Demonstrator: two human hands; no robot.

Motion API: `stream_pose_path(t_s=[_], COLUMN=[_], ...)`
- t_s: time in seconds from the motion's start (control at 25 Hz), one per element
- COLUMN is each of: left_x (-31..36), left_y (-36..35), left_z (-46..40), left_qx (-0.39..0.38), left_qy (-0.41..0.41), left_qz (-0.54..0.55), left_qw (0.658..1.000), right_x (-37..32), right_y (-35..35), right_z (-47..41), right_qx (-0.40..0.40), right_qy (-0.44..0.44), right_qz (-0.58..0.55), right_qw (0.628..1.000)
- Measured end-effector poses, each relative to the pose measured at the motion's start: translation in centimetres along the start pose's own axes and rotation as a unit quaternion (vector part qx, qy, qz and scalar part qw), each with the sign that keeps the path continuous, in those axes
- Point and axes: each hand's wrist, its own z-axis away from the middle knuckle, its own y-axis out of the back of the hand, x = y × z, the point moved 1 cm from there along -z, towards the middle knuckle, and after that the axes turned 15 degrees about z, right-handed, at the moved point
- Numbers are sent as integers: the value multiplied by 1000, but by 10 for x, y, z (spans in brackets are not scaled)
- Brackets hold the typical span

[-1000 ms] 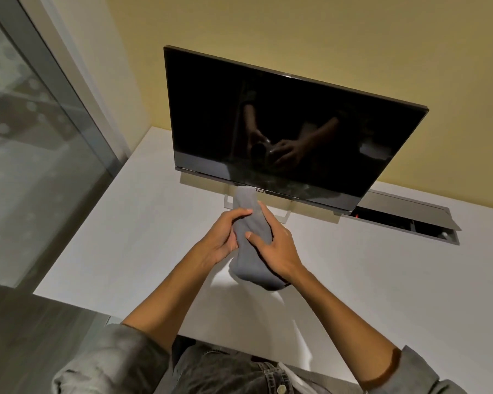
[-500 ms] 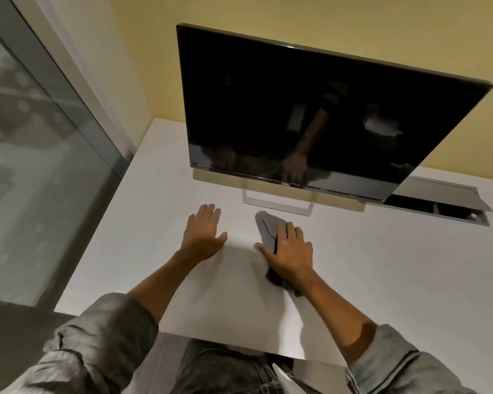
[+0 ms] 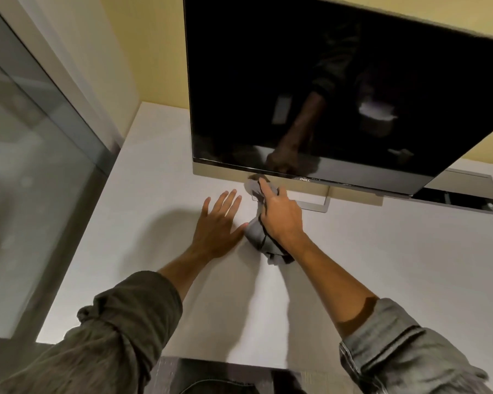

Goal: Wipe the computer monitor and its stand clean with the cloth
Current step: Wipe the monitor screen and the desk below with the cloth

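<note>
The crumpled grey cloth point(image 3: 258, 231) lies bunched on the white desk point(image 3: 396, 265) at the left end of the silver rectangular stand frame point(image 3: 315, 207), just below the black flat-screen monitor point(image 3: 325, 95). The right hand point(image 3: 279, 220) grips it with fingers curled round, forefinger pressing its tip at the stand, while the left hand point(image 3: 218, 223) rests flat, fingers spread, beside it. The stand wipe looks just begun; next calls for dragging the cloth along the frame.

Monitor point(image 3: 339, 89) on stand point(image 3: 316, 204) at desk point(image 3: 410, 265) rear; cloth point(image 3: 258, 234) before stand (left end); left hand point(image 3: 218, 223) beside it.
</note>
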Motion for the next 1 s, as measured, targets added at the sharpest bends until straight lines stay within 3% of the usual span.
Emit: stream_pose_path(t_s=[0.28,0.44,0.68,1.0], left_x=[-9,-8,-4,24], left_y=[-7,-8,-8,-19], left_z=[0,0,0,-8], left_qx=[31,38,56,53], left_qy=[-18,-19,-17,15], left_qz=[16,12,19,0], left_qw=[999,999,998,998], right_x=[-37,-38,-23,19], right_y=[-7,-21,-32,-42], right_z=[-36,-24,-2,6], right_qx=[-43,-73,-67,-91], right_qy=[-4,-74,-71,-131], right_qz=[105,25,3,-28], right_qw=[994,994,995,987])
